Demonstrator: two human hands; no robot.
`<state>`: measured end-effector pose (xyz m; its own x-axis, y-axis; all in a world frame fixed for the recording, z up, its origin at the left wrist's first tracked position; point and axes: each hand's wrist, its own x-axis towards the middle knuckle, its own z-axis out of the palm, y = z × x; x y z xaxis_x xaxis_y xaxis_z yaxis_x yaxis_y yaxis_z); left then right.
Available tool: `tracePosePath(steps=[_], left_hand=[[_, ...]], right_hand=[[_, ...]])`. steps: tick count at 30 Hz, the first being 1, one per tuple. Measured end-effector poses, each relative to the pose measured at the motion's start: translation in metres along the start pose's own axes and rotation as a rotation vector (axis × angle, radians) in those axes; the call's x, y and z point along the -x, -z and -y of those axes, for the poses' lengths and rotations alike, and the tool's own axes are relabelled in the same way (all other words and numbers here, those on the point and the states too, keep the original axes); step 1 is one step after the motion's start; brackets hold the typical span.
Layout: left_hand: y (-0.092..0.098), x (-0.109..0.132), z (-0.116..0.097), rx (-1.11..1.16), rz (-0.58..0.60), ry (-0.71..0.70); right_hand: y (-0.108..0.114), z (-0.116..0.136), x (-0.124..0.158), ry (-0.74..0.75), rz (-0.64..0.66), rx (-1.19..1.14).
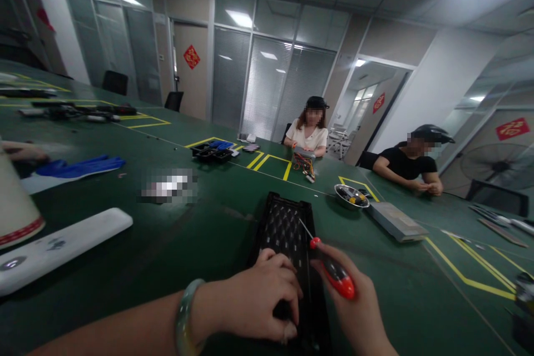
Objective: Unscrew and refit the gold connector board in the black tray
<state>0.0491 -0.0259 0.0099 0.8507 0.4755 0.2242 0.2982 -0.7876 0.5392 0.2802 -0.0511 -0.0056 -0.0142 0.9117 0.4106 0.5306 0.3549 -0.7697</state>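
Note:
A long black tray-like part [287, 222] with a patterned inner surface lies on the green table in front of me. My left hand [254, 297], with a jade-coloured bangle at the wrist, rests over its near left part. The fingers there are bent and pressed together at the tips; what they pinch is too small to make out. In my right hand [354, 295] is a red and black screwdriver [340, 278], held at the part's right edge. Its thin shaft points up and left over the patterned surface.
A metal bowl [351, 197] of small parts and a grey box [396, 221] stand right of centre. Left are a white long object [67, 245], blue gloves [81, 167] and black trays [212, 151]. Two people sit across the table, one near a wired device [303, 160].

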Motion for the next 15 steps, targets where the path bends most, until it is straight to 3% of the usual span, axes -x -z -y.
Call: tracePosePath(steps=[2, 8, 15], left_hand=[[-0.001, 0.001, 0.0, -0.007, 0.004, 0.001], [-0.007, 0.001, 0.003, -0.011, -0.043, -0.003], [-0.007, 0.001, 0.004, 0.002, -0.052, -0.016]], right_hand=[[-0.005, -0.006, -0.001, 0.004, 0.072, 0.07], [-0.015, -0.006, -0.012, 0.119, 0.123, 0.388], [-0.02, 0.006, -0.018, 0.07, 0.252, 0.605]])
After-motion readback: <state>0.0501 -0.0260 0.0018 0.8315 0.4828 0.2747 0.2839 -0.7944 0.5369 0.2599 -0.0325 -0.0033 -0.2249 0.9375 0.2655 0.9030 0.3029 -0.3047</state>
